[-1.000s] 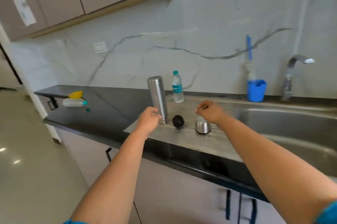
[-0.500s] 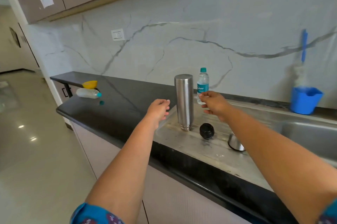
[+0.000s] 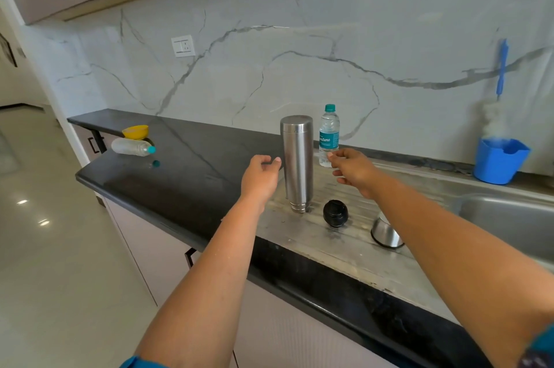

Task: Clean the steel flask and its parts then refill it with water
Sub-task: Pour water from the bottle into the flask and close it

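Observation:
The steel flask [image 3: 296, 163] stands upside down on the ribbed steel drainboard [image 3: 344, 250]. Its black stopper [image 3: 335, 213] sits just right of it, and the steel cup lid [image 3: 383, 234] lies further right, partly hidden by my right forearm. A small water bottle [image 3: 329, 130] with a teal cap stands behind the flask by the wall. My left hand [image 3: 260, 178] hovers just left of the flask with loosely curled fingers and holds nothing. My right hand [image 3: 353, 172] reaches toward the base of the water bottle, fingertips at it, with no grip shown.
A blue mug [image 3: 497, 160] with a blue-handled brush [image 3: 501, 67] stands at the back right, beside the sink basin [image 3: 509, 217]. On the black counter [image 3: 180, 175] to the left lie a plastic bottle [image 3: 132, 147], its teal cap [image 3: 156, 163] and a yellow bowl [image 3: 136, 131].
My right hand left the spot above the steel cup lid and moved back to the water bottle. My left hand came off the flask's lower part and now hovers beside it.

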`<state>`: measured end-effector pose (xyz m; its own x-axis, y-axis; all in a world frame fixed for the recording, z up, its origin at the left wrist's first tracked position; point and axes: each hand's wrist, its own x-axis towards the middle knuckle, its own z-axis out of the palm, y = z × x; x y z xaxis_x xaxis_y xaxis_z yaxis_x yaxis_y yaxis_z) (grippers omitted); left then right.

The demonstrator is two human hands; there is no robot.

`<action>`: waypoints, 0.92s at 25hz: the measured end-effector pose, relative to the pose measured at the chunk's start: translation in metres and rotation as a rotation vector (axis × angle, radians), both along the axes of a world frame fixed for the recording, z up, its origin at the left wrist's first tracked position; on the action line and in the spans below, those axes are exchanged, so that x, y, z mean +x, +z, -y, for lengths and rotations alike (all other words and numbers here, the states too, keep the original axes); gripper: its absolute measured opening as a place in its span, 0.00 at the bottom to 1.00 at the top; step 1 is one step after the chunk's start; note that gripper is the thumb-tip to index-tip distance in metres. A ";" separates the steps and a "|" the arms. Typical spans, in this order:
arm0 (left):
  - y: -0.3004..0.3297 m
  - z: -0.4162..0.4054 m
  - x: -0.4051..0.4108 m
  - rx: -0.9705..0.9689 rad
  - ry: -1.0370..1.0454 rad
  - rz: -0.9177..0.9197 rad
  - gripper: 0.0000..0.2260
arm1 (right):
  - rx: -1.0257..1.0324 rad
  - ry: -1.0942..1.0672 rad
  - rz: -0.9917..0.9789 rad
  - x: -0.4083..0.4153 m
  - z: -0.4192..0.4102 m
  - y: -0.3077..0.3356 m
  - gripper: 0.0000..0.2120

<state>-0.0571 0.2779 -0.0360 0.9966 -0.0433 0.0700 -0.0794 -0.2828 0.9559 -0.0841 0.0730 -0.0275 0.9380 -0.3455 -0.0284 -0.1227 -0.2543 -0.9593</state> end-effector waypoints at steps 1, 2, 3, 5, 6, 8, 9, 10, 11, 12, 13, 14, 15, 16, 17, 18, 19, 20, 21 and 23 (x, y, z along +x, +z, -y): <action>0.000 0.002 0.000 -0.018 -0.001 -0.015 0.17 | 0.015 0.005 -0.018 0.000 0.001 -0.001 0.18; 0.002 0.003 -0.001 -0.058 -0.017 -0.056 0.18 | 0.050 0.016 -0.036 -0.001 -0.001 0.000 0.19; 0.005 0.005 -0.002 -0.108 -0.042 -0.113 0.19 | 0.105 0.033 -0.053 -0.001 -0.005 0.001 0.21; 0.013 0.009 -0.006 -0.212 -0.098 -0.224 0.21 | 0.220 0.097 -0.092 -0.003 -0.018 0.006 0.22; 0.016 0.011 -0.008 -0.245 -0.119 -0.246 0.22 | 0.257 0.136 -0.107 -0.003 -0.025 0.010 0.21; 0.022 0.015 -0.011 -0.263 -0.147 -0.249 0.22 | 0.284 0.186 -0.105 -0.004 -0.036 0.017 0.20; 0.025 0.016 -0.013 -0.264 -0.150 -0.252 0.22 | 0.281 0.191 -0.089 -0.003 -0.040 0.020 0.21; 0.027 0.016 -0.015 -0.258 -0.149 -0.254 0.22 | 0.271 0.196 -0.073 -0.003 -0.042 0.023 0.23; 0.030 0.014 -0.017 -0.252 -0.149 -0.251 0.23 | 0.261 0.209 -0.058 -0.004 -0.044 0.026 0.24; 0.034 0.012 -0.020 -0.242 -0.154 -0.240 0.24 | 0.261 0.225 -0.044 -0.008 -0.045 0.031 0.25; 0.039 0.009 -0.024 -0.234 -0.158 -0.218 0.24 | 0.269 0.239 -0.027 -0.013 -0.045 0.036 0.25; 0.046 0.006 -0.029 -0.225 -0.164 -0.180 0.25 | 0.286 0.250 -0.007 -0.020 -0.044 0.043 0.26; 0.052 0.003 -0.036 -0.218 -0.176 -0.131 0.24 | 0.312 0.252 0.017 -0.028 -0.042 0.051 0.26; 0.059 0.002 -0.043 -0.218 -0.193 -0.084 0.24 | 0.353 0.250 0.044 -0.037 -0.038 0.060 0.27; 0.067 0.003 -0.052 -0.242 -0.212 -0.060 0.23 | 0.408 0.243 0.073 -0.048 -0.031 0.069 0.29; 0.074 0.006 -0.061 -0.284 -0.233 -0.057 0.21 | 0.465 0.232 0.099 -0.061 -0.023 0.077 0.30; 0.079 0.012 -0.070 -0.335 -0.263 -0.067 0.21 | 0.506 0.215 0.121 -0.075 -0.015 0.083 0.30; 0.083 0.019 -0.081 -0.381 -0.299 -0.078 0.20 | 0.517 0.192 0.138 -0.091 -0.006 0.088 0.29; 0.085 0.028 -0.091 -0.402 -0.336 -0.078 0.20 | 0.491 0.161 0.152 -0.106 0.002 0.090 0.26; 0.080 0.049 -0.113 -0.354 -0.392 -0.027 0.16 | 0.371 0.107 0.155 -0.138 0.018 0.087 0.18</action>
<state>-0.1699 0.2286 0.0442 0.9119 -0.3916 0.1226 -0.0887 0.1036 0.9907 -0.2221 0.0554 0.0591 0.9710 -0.2388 0.0121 0.0392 0.1089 -0.9933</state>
